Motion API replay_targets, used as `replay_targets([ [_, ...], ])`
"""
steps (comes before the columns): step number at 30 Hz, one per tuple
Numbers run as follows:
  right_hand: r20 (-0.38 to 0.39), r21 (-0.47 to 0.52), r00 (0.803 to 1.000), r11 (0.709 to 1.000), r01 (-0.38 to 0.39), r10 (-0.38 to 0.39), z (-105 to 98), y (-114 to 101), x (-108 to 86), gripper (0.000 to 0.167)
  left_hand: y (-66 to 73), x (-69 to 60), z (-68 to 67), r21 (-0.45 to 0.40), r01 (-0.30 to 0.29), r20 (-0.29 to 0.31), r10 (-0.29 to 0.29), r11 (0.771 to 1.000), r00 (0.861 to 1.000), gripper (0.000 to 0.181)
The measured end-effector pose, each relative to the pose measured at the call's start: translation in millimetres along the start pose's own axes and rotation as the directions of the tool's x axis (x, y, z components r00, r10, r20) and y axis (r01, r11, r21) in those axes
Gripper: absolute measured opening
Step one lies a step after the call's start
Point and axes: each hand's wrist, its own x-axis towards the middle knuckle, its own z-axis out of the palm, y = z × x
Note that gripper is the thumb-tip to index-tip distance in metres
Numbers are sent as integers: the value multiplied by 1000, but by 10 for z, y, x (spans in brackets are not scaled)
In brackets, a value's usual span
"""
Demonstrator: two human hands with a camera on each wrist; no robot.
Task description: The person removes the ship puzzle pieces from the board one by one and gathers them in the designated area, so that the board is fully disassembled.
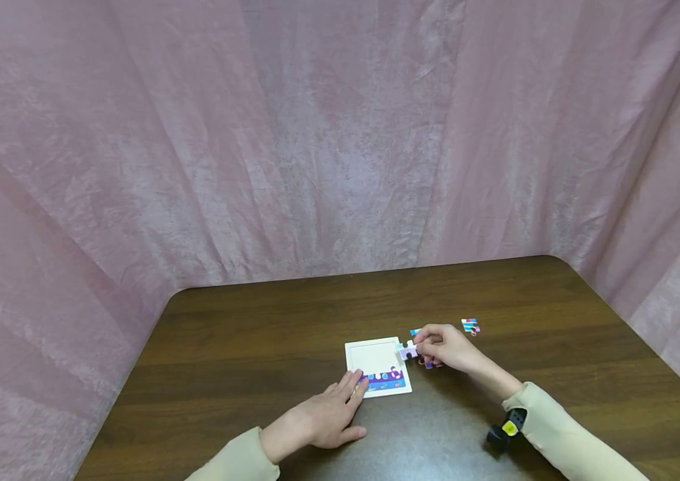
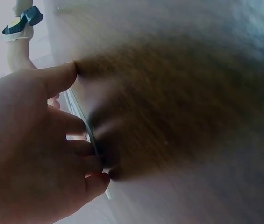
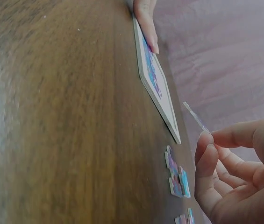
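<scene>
Puzzle tray (image 1: 370,355) is sitting flat on the brown wooden table (image 1: 244,341), right between the two hands. Going left to right: a pale sleeve (image 1: 238,457) is leading into the left hand (image 1: 324,417), which is lying palm down, fingers pretty much straight, thumb sticking out to the side, fingertips resting on the tray's near left corner. Inside the tray, a purple-and-blue picture strip (image 1: 385,381) is running along the near edge, and the rest is showing white. Next over, a light purple puzzle piece (image 1: 408,351) is hovering by the tray's right edge; the right wrist view is showing it up off the tray. The right hand (image 1: 445,346) is pinching it, thumb against index finger. Some loose pieces (image 1: 430,365) are lying around under that hand, partly hidden, and one more piece (image 1: 470,326) is lying further right and back. A black strap (image 1: 517,419) is hugging the right wrist. Pink curtains (image 1: 340,167) are hanging behind everything.
</scene>
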Motion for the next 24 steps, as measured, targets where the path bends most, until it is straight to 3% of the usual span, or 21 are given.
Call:
replay_targets([
  [12, -55, -60, 998, 998, -32, 29, -143, 42, -71, 18, -9, -9, 40, -10, 7, 22, -7, 1000, 1000, 76],
  [24, -96, -55, 991, 994, -97, 91, -250, 85, -112, 16, -14, -19, 48, -6, -5, 6, 5, 1000, 1000, 76],
])
